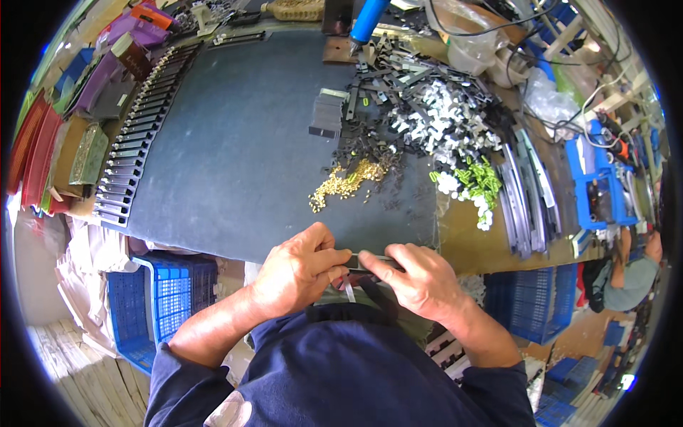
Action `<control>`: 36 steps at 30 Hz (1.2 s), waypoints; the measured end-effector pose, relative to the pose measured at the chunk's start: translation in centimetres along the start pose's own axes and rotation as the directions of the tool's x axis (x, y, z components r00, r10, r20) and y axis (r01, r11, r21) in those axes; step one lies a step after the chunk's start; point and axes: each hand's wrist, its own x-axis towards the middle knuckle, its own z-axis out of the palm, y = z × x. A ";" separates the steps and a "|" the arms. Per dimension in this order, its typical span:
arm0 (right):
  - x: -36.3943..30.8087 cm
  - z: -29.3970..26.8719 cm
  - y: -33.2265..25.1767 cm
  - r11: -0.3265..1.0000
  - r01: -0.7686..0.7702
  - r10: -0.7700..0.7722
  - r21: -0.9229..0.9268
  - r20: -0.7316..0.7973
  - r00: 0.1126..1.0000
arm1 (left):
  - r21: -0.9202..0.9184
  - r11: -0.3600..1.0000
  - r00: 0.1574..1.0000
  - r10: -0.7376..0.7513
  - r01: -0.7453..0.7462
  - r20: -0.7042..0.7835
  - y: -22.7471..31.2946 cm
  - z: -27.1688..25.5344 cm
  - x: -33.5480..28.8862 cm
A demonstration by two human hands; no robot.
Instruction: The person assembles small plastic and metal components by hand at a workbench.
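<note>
Close to the table's front edge, my left hand [302,269] and my right hand [421,279] meet over a small, thin dark strip [353,262] with a shiny edge. Left thumb and fingers pinch one end; the fingers of the right hand close on the other. Much of the strip is covered by fingertips, so its kind cannot be made out. Just beyond the hands lies a spread of small brass-coloured pieces [348,179]. Farther off are a block of grey flat parts [327,114], heaped white pieces [448,117], green pieces [482,179] and dark flat strips [388,67].
Narrow dark parts [135,135] line the dark mat's left edge. A blue cylindrical tool [368,21] hangs at the back. Long metal rails [523,196] and a blue tool holder [597,188] are rightward. Blue crates [167,302] flank me below. Another person [629,274] is far right.
</note>
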 end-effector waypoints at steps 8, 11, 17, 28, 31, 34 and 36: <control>0.1 0.1 0.8 0.996 0.067 -0.070 0.059 0.055 0.996 | 0.374 0.906 0.961 0.255 -0.198 -0.110 -2.4 0.5 -1.9; 0.6 0.2 1.0 0.995 0.078 -0.082 0.070 0.061 0.995 | 0.506 0.861 0.975 0.071 0.047 -0.211 -3.5 0.5 -4.6; 2.9 -0.4 -1.1 0.943 -0.089 0.084 0.321 0.029 0.996 | 0.462 0.827 0.880 0.441 -0.321 -0.177 0.3 0.7 -3.5; 4.5 -2.6 0.9 0.885 -0.206 0.315 0.418 -0.212 0.925 | 0.310 0.917 0.935 0.312 -0.250 -0.168 -4.0 -3.5 -1.0; 2.2 -3.3 1.4 0.764 -0.526 0.635 0.374 -0.289 0.717 | 0.394 0.918 0.918 0.198 -0.051 -0.343 -9.7 -8.9 2.2; 1.2 -1.0 0.4 0.874 -0.367 0.467 0.318 -0.340 0.816 | 0.540 0.826 0.898 0.104 0.160 -0.427 -16.9 -12.9 5.4; 0.6 1.8 0.3 0.881 -0.304 0.429 0.361 -0.343 0.836 | 0.594 0.741 0.886 -0.005 0.314 -0.463 -20.8 -14.3 7.8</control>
